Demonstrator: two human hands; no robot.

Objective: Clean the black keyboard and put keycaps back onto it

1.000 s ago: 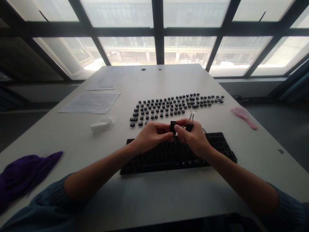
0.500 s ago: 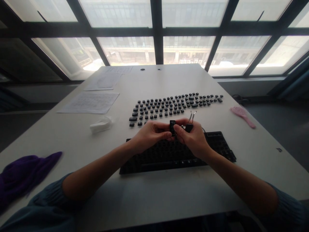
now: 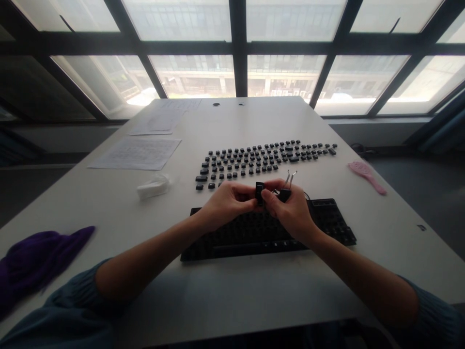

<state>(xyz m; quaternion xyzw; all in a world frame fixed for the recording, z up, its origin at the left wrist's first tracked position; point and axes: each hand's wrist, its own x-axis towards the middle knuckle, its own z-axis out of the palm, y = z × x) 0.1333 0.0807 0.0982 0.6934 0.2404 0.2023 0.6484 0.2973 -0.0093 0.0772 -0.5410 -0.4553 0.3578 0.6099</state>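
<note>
- Keyboard (image 3: pixel 250 237): black, pale markings.
- Loose keycaps (image 3: pixel 201 179): black.
- Tabletop (image 3: pixel 236 286): white (greyish in shadow).
- Sleeves (image 3: pixel 82 291): muted blue.
- Cloth (image 3: pixel 39 257): purple.
- Brush (image 3: pixel 360 168): pink.
- Paper (image 3: pixel 134 153): white, faint grey print.

Dark-framed windows (image 3: pixel 238 48) let pale daylight onto a white table (image 3: pixel 232 286), with grey floor (image 3: pixel 417 169) alongside.

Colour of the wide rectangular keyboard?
The wide, rectangular plastic keyboard is black; head view shows it best.

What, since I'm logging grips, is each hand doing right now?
Left hand: closed, fingers pinching one end of the small black piece.
Right hand: closed, pinching that same piece and holding the wire-pronged tool.
</note>
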